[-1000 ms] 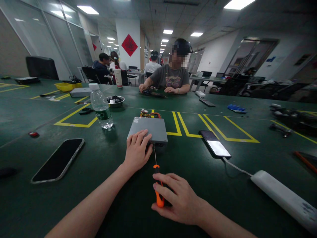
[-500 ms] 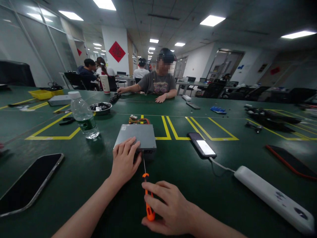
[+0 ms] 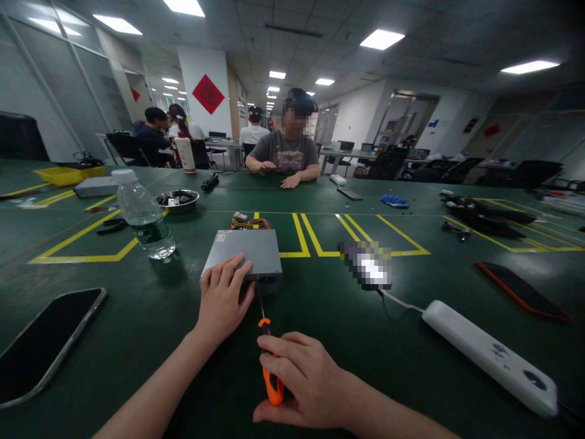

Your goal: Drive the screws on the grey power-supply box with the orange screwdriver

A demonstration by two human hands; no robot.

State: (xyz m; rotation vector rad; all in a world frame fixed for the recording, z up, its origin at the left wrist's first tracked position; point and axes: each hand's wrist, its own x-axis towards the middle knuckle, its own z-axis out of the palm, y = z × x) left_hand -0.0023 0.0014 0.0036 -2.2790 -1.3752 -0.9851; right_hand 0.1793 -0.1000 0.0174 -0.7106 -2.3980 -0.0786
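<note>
A grey metal power supply unit (image 3: 257, 246) lies on the green table, with bundled coloured cables (image 3: 250, 222) at its far side. My left hand (image 3: 223, 292) is on its near left corner, fingers over the top and thumb against the near face. In my right hand (image 3: 306, 378) is a screwdriver (image 3: 274, 389) with an orange and black handle, held between thumb and fingers. Its thin shaft points away from me, and the tip meets the near face beside my left thumb. The exact contact point is too small to make out.
Left of the unit stand a water bottle (image 3: 145, 219) and a metal bowl (image 3: 177, 201) of small parts. A dark phone (image 3: 50, 341) lies near left. Rightward are a lit, blurred phone (image 3: 365, 265) and a white power strip (image 3: 489, 356). A person (image 3: 286, 152) sits opposite.
The whole view has swung slightly right. Both my hands keep their hold, the screwdriver still at the near face. The person opposite has drawn one hand back from a black object.
</note>
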